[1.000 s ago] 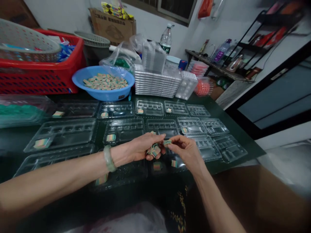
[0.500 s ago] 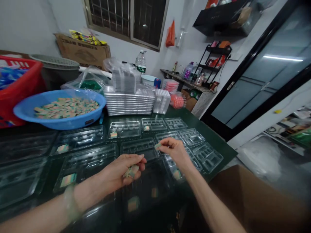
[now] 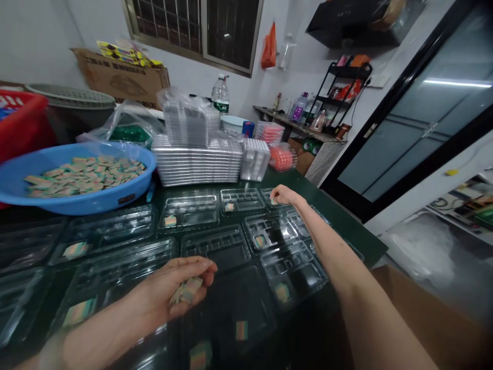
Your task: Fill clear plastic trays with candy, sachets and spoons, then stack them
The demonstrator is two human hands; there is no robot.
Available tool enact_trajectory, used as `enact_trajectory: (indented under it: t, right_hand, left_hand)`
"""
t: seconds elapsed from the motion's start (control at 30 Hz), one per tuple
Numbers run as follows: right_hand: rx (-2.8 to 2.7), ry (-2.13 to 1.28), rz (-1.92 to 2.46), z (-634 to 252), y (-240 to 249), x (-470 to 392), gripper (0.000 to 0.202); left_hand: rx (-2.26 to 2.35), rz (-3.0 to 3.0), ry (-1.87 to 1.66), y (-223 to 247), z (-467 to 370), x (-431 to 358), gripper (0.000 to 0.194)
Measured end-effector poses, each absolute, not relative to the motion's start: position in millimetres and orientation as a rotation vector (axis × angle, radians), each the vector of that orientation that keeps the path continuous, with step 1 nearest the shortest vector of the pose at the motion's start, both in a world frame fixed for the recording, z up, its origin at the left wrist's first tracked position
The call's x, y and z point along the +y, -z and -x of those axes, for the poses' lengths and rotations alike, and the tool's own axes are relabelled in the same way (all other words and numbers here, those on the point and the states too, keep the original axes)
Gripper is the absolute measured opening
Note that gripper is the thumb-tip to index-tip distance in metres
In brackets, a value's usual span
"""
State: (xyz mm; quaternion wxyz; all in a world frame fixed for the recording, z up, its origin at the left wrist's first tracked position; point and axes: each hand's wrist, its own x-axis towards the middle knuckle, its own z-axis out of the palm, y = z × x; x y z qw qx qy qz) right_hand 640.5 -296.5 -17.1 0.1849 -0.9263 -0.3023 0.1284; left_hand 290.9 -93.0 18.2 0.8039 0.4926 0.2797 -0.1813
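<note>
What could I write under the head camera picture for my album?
One hand cups striped pieces while the other reaches to a far clear tray.

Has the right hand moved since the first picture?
Yes. The right hand has gone from beside the left hand out to the back row's rightmost tray, which has stayed in place.
</note>
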Motion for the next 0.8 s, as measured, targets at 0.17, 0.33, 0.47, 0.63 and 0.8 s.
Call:
enact_trajectory:
  t: [0.17,0.33,0.47,0.63,0.8]
  right_hand:
    - [-0.961,-0.28,2.765,-629.9,25.8,-290.0,0.027]
    - [-0.972,-0.045,2.885,-608.5,24.2,-290.4,0.026]
    - [-0.958,0.088,2.95,-594.4,19.6,-289.5,0.024]
    - [-0.934,0.214,2.996,-587.7,19.8,-288.2,0.022]
    - [-0.869,0.347,2.996,-582.2,14.4,-300.8,0.03]
  left_hand:
    - [0.613,-1.073,0.405,-18.0,-290.3,-95.1,0.022]
    - [0.614,-1.081,0.415,-16.7,-288.7,-97.2,0.021]
    - [0.625,-1.074,0.431,-16.8,-287.8,-100.3,0.019]
    - [0.64,-1.03,0.43,-13.8,-286.8,-101.2,0.018]
    - [0.675,-0.821,0.429,-15.0,-289.2,-96.1,0.018]
